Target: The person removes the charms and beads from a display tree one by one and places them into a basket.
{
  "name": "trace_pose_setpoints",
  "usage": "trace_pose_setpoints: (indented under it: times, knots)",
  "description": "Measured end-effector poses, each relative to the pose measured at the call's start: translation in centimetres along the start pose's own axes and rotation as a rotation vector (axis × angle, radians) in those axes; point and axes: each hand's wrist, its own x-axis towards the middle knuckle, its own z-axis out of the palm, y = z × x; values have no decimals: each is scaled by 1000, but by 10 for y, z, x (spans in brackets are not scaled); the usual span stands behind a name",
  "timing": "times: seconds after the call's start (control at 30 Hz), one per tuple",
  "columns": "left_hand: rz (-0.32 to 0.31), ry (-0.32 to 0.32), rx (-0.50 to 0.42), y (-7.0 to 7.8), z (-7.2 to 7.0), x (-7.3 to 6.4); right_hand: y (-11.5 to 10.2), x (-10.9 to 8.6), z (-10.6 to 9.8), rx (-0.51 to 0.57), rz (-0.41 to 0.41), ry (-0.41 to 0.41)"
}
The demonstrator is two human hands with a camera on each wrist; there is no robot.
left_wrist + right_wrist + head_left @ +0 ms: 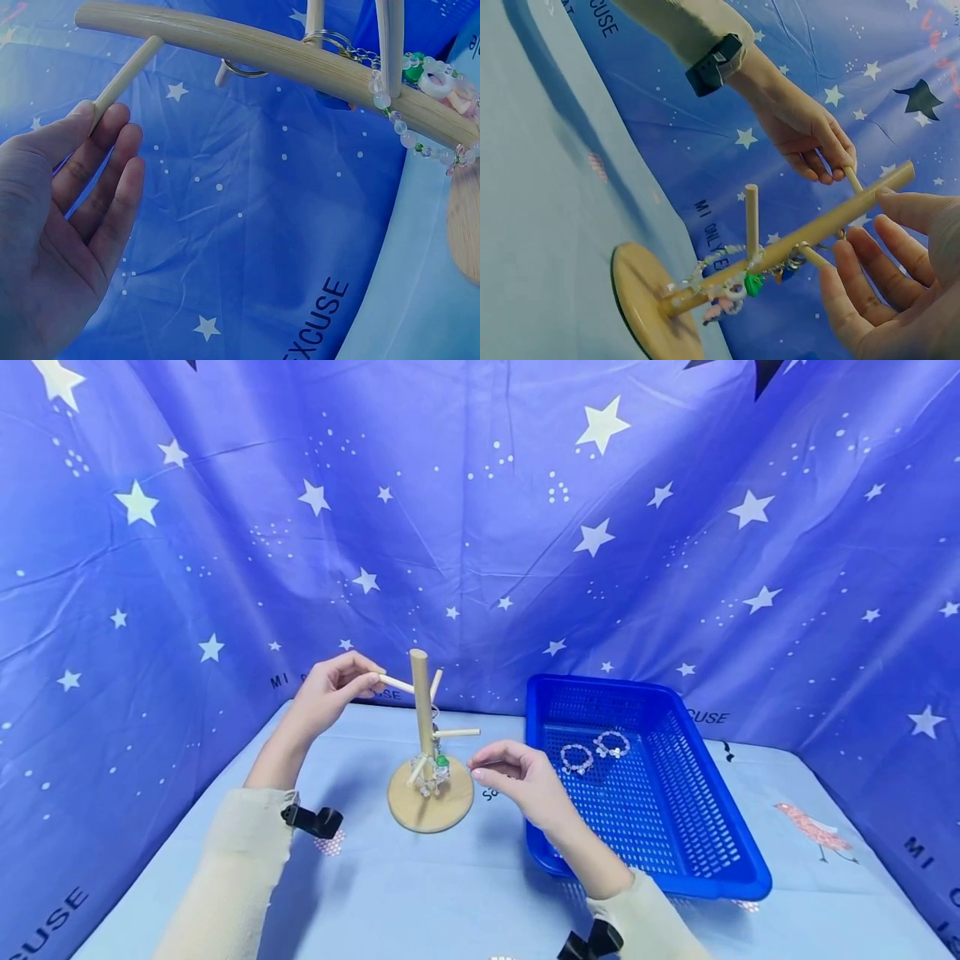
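A wooden peg stand (422,710) rises upright from its round base. My left hand (330,689) pinches the outer end of its upper left peg (127,73) between thumb and forefinger, the other fingers spread below. Beaded bracelets (409,139) in pale beads hang low around the post, on a lower peg. Close by hangs a keychain with a metal ring (326,36) and a green charm (753,284). My right hand (528,777) hovers just right of the stand, fingers loosely bent and nothing visible in them.
To the right stands a blue perforated basket (720,793), with two beaded bracelets (577,759) (612,744) lying inside. A light blue cloth (405,893) covers the table. Behind it hangs a blue star-printed curtain (465,527).
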Motion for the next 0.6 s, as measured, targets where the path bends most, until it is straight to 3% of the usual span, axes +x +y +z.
trace_pose_setpoints:
  times: [0.6]
  knots:
    - [15, 0, -9, 1, 0, -1, 5, -8, 33, 55, 23, -18]
